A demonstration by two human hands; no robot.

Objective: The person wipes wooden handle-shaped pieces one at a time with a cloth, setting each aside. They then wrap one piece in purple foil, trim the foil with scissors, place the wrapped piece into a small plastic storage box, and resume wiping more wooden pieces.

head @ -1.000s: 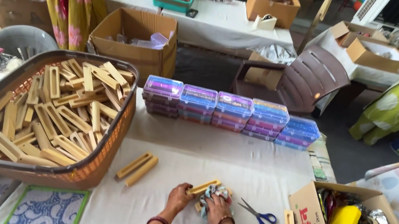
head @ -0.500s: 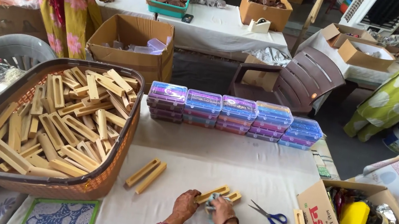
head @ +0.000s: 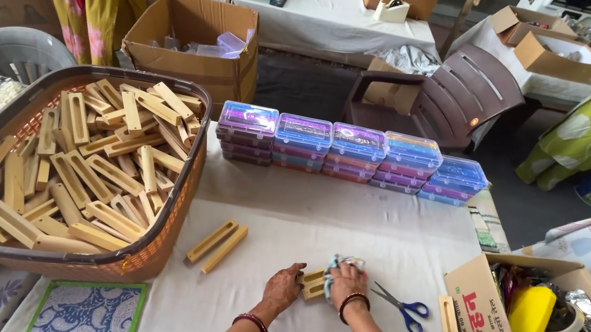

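Note:
A small pale wooden block (head: 312, 285) lies on the white table cloth (head: 347, 235), and my left hand (head: 284, 288) rests its fingers against its left end. My right hand (head: 346, 282) presses a crumpled light cloth (head: 340, 263) onto the block's right side. Two more slotted wooden pieces (head: 217, 244) lie side by side a little to the left. Blue-handled scissors (head: 402, 309) lie just right of my right hand.
A big brown basket (head: 176, 195) full of several wooden pieces fills the left. Stacked clear plastic boxes (head: 348, 150) line the table's far edge. An open cardboard box (head: 489, 324) with a yellow tape dispenser (head: 538, 327) stands right, a wooden piece (head: 450, 330) beside it. Two people stand beyond.
The view has drifted slightly, and both hands have shifted on the block. My right hand now covers it with the cloth where the wooden piece showed more before.

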